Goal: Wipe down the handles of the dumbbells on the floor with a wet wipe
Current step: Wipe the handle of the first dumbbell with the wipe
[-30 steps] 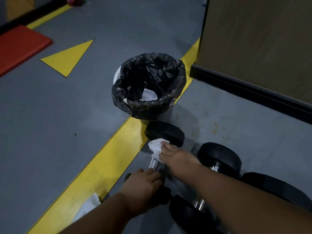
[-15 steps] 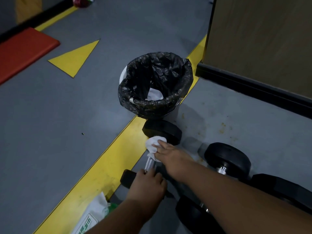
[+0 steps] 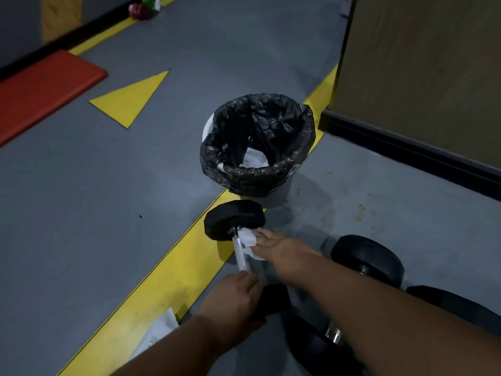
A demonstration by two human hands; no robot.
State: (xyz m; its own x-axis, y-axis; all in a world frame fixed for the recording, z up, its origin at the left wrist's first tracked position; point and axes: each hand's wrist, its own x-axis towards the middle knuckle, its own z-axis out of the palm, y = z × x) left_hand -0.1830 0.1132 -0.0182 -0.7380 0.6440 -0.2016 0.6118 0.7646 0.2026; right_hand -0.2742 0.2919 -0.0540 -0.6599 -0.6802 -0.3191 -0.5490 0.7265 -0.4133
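While the left hand (image 3: pixel 234 297) gripped the near weight of the dumbbell (image 3: pixel 238 240) to steady it, the right hand (image 3: pixel 276 249) pinched the wet wipe (image 3: pixel 248 238) against the far end of the handle (image 3: pixel 239 253), beside the far weight. Half a second before, the wipe sat a touch nearer; so the stroke had run outward, and this handle looked nearly covered. More dumbbells (image 3: pixel 366 256) waited beyond the right hand.

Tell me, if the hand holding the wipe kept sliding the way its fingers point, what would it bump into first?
Probably the black dumbbell head. The right hand presses the wet wipe against the handle, fingers pointing up-left toward that head, just beyond the wipe.
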